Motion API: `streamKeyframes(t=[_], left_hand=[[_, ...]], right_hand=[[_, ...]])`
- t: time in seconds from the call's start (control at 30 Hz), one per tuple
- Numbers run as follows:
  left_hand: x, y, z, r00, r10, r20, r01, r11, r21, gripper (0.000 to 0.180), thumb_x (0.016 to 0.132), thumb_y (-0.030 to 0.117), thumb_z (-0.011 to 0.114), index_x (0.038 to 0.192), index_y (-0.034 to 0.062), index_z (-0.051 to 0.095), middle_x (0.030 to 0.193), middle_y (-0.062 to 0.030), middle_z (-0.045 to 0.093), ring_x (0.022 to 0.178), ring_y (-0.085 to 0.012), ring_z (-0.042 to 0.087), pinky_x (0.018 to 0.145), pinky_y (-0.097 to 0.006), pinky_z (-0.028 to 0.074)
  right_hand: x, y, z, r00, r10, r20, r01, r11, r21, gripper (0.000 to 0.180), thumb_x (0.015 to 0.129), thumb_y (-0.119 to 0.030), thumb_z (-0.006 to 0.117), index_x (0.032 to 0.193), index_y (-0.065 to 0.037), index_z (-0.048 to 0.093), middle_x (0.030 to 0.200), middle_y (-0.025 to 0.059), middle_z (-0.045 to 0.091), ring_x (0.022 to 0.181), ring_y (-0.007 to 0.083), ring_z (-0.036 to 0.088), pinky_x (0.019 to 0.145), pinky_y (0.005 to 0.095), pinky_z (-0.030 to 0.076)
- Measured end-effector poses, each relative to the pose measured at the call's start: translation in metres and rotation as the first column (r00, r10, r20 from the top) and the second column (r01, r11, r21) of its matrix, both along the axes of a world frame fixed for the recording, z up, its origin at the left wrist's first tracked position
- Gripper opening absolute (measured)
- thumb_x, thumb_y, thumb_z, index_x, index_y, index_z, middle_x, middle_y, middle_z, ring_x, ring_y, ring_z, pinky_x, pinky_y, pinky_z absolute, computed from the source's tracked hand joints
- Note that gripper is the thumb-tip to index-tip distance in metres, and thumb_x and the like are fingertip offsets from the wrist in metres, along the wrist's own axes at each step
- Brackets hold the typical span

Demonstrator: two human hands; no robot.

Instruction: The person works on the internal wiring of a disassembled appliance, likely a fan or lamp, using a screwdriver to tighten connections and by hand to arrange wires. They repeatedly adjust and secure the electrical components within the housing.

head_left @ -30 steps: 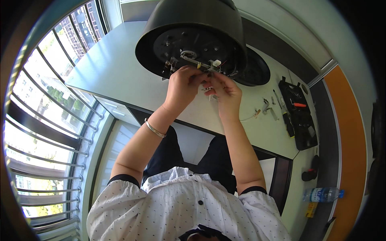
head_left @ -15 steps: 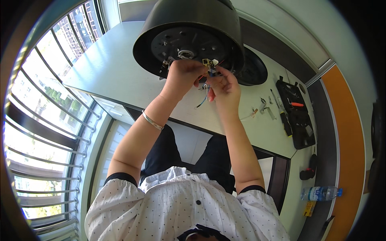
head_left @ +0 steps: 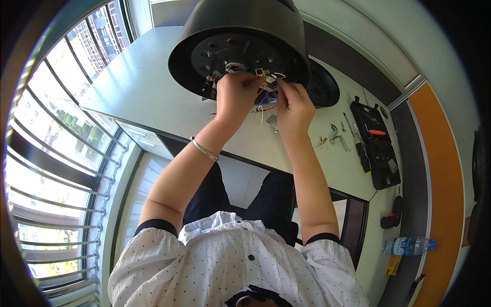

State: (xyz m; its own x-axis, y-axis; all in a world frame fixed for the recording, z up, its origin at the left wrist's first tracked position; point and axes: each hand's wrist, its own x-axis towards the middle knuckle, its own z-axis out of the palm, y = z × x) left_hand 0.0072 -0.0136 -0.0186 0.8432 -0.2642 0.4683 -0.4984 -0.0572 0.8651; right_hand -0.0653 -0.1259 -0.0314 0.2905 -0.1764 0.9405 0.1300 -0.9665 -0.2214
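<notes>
- One left hand (head_left: pixel 239 91) and one right hand (head_left: pixel 297 105) pinch a small wired part (head_left: pixel 271 81) at 12 o'clock, before a dark shell (head_left: pixel 240 23).
- The left grips its 9 o'clock side, the right its 3 o'clock.
- Probably light and rigid, its thin wires (head_left: pixel 263 97) fragile; best held by the body's edges.
- Tool case (head_left: pixel 381 148) on the table (head_left: pixel 148 77), 3 o'clock.

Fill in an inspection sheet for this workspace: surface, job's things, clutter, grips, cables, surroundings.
Surface: pale tabletop, bearing the work and tools.
Job's things: round black housing, underside toward the person; small component between the hands.
Clutter: loose metal pieces, screwdriver, open tool case, right.
Grips: left grip and right grip at the component; exact contact unclear.
Cables: red wire between the grips.
Surroundings: barred window left; plastic bottle right.
</notes>
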Motion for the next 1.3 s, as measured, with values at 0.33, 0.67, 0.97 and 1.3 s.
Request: streamKeyframes(t=[0.33,0.67,0.97,1.3], left_hand=[[-0.004,0.0,0.002,0.953,0.183,0.242,-0.223,0.963,0.151,0.015,0.075,0.024,0.067,0.076,0.0097,0.071,0.068,-0.0086,0.065,0.061,-0.0267,0.062,0.056,-0.034,0.049],[0.002,-0.003,-0.004,0.924,0.181,0.337,-0.225,0.97,0.096,0.01,0.074,0.018,0.066,0.076,0.0104,0.071,0.073,-0.0082,0.066,0.064,-0.0271,0.063,0.057,-0.034,0.05],[0.007,-0.002,-0.001,0.903,0.162,0.398,-0.247,0.954,0.171,0.01,0.073,0.017,0.07,0.08,0.0107,0.072,0.067,-0.0077,0.065,0.057,-0.0238,0.062,0.054,-0.031,0.049],[0.003,0.013,0.014,0.753,0.071,0.654,-0.283,0.932,0.224,0.019,0.075,0.016,0.069,0.094,0.0135,0.069,0.078,-0.0065,0.065,0.057,-0.0233,0.061,0.056,-0.031,0.05]], right_hand=[[0.009,-0.004,-0.009,0.999,-0.036,0.017,0.036,0.999,0.008,0.02,0.071,0.0,0.066,0.088,-0.01,0.068,0.074,0.0053,0.06,0.06,0.0231,0.061,0.052,0.032,0.048],[0.003,0.004,-0.011,0.995,-0.067,-0.067,0.071,0.996,0.058,0.014,0.073,-0.005,0.068,0.085,-0.011,0.068,0.069,0.0061,0.058,0.055,0.0243,0.059,0.049,0.0334,0.047],[0.002,0.001,-0.01,0.995,-0.074,-0.072,0.079,0.995,0.064,0.014,0.072,-0.004,0.069,0.085,-0.011,0.069,0.067,0.0057,0.057,0.053,0.0237,0.058,0.048,0.0333,0.046],[0.002,-0.003,-0.007,0.994,0.106,-0.002,-0.104,0.979,0.177,0.012,0.074,0.0,0.067,0.084,-0.007,0.068,0.069,0.0083,0.058,0.058,0.0248,0.058,0.052,0.0326,0.047]])
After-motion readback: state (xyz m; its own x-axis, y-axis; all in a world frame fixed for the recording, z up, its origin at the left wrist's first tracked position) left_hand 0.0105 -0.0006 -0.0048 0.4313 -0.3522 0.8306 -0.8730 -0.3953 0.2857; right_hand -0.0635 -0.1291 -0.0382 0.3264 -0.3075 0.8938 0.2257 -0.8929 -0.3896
